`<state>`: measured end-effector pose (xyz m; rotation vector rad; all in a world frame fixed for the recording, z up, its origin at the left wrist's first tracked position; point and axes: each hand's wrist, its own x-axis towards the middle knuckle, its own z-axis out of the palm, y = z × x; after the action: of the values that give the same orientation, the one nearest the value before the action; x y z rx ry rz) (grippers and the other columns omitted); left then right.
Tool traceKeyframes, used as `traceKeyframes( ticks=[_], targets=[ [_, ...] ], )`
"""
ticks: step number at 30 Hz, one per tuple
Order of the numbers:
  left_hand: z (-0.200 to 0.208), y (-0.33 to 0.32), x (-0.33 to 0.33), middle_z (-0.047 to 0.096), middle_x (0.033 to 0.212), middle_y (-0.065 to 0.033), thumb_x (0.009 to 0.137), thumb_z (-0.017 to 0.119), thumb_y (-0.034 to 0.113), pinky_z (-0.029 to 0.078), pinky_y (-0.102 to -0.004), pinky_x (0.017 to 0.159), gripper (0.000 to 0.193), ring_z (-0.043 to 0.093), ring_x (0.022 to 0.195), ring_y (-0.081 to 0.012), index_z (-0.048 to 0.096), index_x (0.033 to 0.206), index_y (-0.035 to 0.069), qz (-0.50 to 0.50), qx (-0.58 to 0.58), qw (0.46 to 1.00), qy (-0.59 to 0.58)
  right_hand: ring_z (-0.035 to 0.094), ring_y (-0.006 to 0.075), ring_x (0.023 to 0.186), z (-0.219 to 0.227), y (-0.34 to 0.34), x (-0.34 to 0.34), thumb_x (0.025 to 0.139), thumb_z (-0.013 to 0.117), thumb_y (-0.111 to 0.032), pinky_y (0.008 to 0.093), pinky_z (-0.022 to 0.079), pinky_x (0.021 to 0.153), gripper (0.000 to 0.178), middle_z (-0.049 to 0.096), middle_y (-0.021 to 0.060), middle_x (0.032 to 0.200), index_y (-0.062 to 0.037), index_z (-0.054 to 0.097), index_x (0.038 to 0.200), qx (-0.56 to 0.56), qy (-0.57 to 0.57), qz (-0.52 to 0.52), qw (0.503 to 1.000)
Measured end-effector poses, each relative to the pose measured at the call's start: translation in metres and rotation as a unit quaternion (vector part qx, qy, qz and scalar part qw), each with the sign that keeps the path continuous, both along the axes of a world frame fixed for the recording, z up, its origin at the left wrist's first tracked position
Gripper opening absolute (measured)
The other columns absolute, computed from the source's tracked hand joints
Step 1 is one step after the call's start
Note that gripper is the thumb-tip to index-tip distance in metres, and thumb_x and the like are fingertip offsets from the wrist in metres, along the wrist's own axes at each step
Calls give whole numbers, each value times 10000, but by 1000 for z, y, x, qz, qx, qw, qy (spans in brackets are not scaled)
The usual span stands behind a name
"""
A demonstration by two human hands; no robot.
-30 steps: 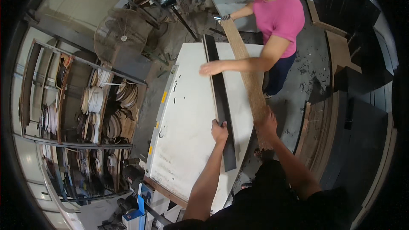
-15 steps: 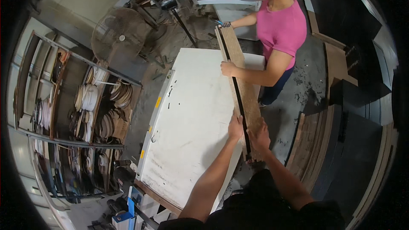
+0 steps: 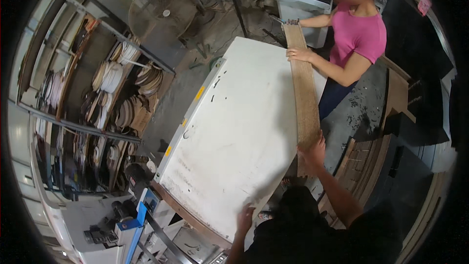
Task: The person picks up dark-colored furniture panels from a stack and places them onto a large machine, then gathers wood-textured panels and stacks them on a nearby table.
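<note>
A long, narrow, wood-coloured board (image 3: 305, 95) runs down the frame just right of centre, its upper end leaning slightly left. It overlaps the right side of a white tabletop (image 3: 229, 132); whether it touches that surface cannot be told.

The person's two hands are apart. The right hand (image 3: 315, 155), right of centre in the lower half, is clamped on the board near its lower end. The left hand (image 3: 245, 217), low in the frame near the tabletop's lower edge, has its fingers partly bent; whether it grips or touches anything cannot be told.

At upper right, a co-worker in a pink shirt (image 3: 359, 36) also has the board: one hand (image 3: 300, 55) lies across its upper part and the other (image 3: 291, 22) is at its top end.

Dark marks and small dark bits dot the tabletop, and yellow labels (image 3: 200, 93) line its left edge. A round fan (image 3: 166, 13) stands at upper left, above shelves of coiled strips (image 3: 110, 76). Boards are stacked (image 3: 364, 166) at lower right, beside a dark panel (image 3: 403, 176).
</note>
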<state>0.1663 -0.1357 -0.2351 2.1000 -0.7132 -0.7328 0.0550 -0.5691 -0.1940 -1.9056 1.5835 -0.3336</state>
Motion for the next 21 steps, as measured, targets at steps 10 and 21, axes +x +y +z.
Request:
traceKeyframes(
  ticks=[10, 21],
  targets=[
    [81, 125, -38, 778, 1053, -179, 1019, 664, 336, 586, -435, 830, 453, 758, 970, -343, 641, 1357, 36, 248, 129, 958, -67, 529, 497, 1278, -45, -9, -32, 868, 759, -631, 514, 415, 1147, 1062, 553, 341, 1367, 162, 406, 1479, -337, 76, 134, 929],
    [92, 219, -86, 731, 1074, -190, 977, 661, 311, 522, -500, 929, 343, 672, 1045, -406, 711, 1209, 64, 383, 66, 906, -167, 419, 495, 1389, 1, 56, -2, 947, 702, -508, 561, 351, 1162, 686, 461, 358, 1473, 53, 607, 1329, -354, 134, 288, 880]
  ],
)
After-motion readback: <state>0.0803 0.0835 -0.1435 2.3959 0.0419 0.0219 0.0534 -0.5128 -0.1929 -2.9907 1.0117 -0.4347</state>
